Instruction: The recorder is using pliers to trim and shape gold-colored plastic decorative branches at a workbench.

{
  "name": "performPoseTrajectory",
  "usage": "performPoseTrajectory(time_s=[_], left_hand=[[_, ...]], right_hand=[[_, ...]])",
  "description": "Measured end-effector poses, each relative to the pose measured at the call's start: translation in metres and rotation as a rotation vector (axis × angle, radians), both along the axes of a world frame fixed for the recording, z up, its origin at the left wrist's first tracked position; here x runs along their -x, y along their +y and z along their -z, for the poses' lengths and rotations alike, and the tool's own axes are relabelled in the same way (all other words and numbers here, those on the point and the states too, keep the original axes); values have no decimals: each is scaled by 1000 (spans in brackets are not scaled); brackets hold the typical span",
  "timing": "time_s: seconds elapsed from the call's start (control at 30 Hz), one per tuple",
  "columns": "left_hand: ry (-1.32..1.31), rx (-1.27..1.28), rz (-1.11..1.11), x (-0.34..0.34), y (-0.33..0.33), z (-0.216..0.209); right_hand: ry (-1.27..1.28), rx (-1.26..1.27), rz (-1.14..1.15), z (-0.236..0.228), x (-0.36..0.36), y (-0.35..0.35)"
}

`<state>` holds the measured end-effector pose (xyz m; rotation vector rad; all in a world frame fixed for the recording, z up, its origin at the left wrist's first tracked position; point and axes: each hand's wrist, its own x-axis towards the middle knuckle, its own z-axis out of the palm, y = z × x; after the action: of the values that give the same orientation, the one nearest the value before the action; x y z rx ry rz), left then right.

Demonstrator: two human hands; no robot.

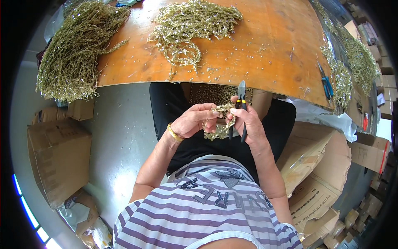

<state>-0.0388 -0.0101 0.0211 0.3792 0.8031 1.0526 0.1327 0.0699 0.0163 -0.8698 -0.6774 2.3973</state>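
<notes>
Over my lap, my left hand (193, 121) pinches a looped gold bead strand (215, 134) between thumb and fingers. A gold bangle circles that wrist. My right hand (252, 123) is closed round a pair of cutting pliers (242, 89) with black and yellow handles, jaws pointing away from me. Its thumb and fingertips also meet the strand's right side, close to my left fingertips. The strand hangs in a small loop between both hands. Whether the plier jaws are fully closed is hard to make out.
A wooden table (273, 45) carries a gold strand heap (195, 20) and scattered beads. Another bundle (78, 50) hangs over its left edge. Blue-handled pliers (326, 83) lie at the right. Many loose beads (213, 92) sit below the table edge. Cardboard boxes (62, 157) stand either side.
</notes>
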Motion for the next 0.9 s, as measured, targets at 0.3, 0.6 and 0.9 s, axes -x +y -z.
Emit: performPoseTrajectory(time_s=[0.3, 0.6, 0.9], left_hand=[[-51, -1, 59, 1, -4, -3], [37, -20, 84, -1, -2, -5], [351, -129, -7, -3, 1, -6]], right_hand=[[-19, -128, -7, -11, 1, -1], [-393, -812, -16, -14, 7, -13], [-258, -566, -73, -9, 1, -9]])
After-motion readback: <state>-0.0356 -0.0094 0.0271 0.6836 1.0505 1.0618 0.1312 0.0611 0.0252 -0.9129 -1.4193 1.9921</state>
